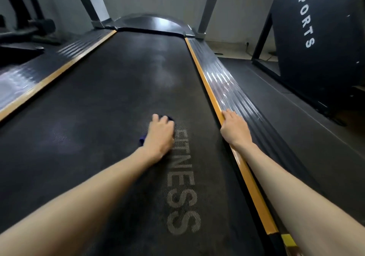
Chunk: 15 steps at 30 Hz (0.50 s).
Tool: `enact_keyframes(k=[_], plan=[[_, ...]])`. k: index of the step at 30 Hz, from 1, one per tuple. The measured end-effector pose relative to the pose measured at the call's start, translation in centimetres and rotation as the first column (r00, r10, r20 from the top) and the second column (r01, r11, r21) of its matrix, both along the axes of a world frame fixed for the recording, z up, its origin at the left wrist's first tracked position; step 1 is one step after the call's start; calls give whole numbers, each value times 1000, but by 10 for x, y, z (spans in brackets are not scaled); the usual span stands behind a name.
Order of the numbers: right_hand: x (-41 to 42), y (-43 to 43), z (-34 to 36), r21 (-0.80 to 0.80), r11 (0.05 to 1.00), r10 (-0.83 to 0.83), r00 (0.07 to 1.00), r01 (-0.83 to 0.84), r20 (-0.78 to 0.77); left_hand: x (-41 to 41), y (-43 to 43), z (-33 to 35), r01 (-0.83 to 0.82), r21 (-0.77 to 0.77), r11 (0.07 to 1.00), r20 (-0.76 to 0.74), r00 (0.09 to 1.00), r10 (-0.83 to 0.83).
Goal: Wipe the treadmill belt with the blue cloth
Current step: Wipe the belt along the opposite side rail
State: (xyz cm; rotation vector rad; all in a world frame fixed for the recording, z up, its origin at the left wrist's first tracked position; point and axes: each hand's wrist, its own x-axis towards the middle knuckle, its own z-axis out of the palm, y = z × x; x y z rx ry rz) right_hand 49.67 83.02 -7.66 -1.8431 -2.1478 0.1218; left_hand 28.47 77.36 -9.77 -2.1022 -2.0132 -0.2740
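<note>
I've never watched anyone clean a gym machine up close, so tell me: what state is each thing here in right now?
Blue cloth: bunched, pressed flat on the belt under the left hand.
Left hand: palm down on the cloth.
Right hand: resting on the orange side rail, holding nothing.
Treadmill belt: dull, with pale smudges.

Dim room; glare streaks the right side rail (223,81), wide-angle bending at edges, left hand (160,135) slightly motion-blurred.
</note>
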Motion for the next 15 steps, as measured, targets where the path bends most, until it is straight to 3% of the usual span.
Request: enact_keyframes(k=[3, 4, 7, 9, 11, 15], plan=[[1, 1, 1, 14, 1000, 9, 1000, -9, 10, 27, 0, -4, 466, 53, 883, -66, 884, -463], [2, 1, 1, 11, 1000, 11, 1000, -11, 12, 20, 5, -4, 527, 97, 844, -127, 848, -515], [2, 4, -2, 10, 1000, 26, 999, -27, 36, -42, 36, -12, 295, 194, 936, -146, 952, -269], [3, 6, -4, 28, 999, 31, 998, -32, 54, -101, 55, -17, -9, 79, 997, -70, 997, 15], [3, 7, -6, 48, 998, 33, 997, -36, 67, -149, 71, -15, -219, -23, 976, -62, 974, 217], [3, 12, -7, 60, 998, 23, 999, -25, 39, -142, 112, -5, -278, -36, 960, 123, 952, 281]])
